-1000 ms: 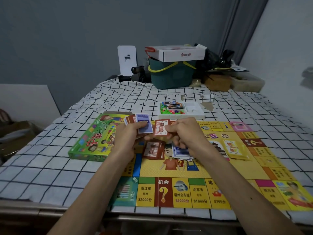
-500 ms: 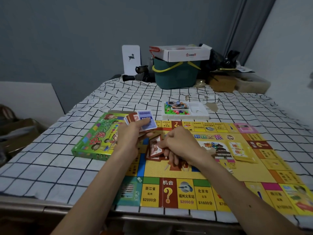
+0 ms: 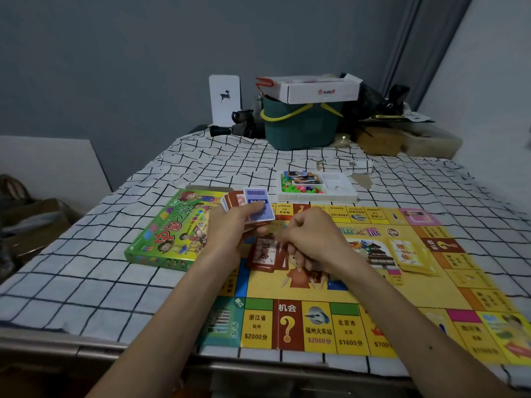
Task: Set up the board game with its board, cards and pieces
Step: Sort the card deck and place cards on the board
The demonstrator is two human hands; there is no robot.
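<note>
The game board is lying open and flat on the near part of the bed, which is wearing a white sheet with a dark grid, and the board's near edge is reaching the bed's front rail. On the board's left-centre a small pile of red-brown cards is sitting face up, and a yellow card stack is resting well apart from it, towards the board's right side. The left hand is holding a fan of cards above the board's far left corner, thumb pressing across a blue-backed card at the front. The right hand is hovering just beside the red-brown pile with its fingers curled under; the fingertips are blurring, so I cannot tell whether they are pinching a card. The green game box is lying just left of the board, touching or nearly touching its edge. Beyond the board's far edge a white tray is holding coloured pieces and a few more cards. At the far end of the bed a green bucket is carrying a white carton on its rim.
</note>
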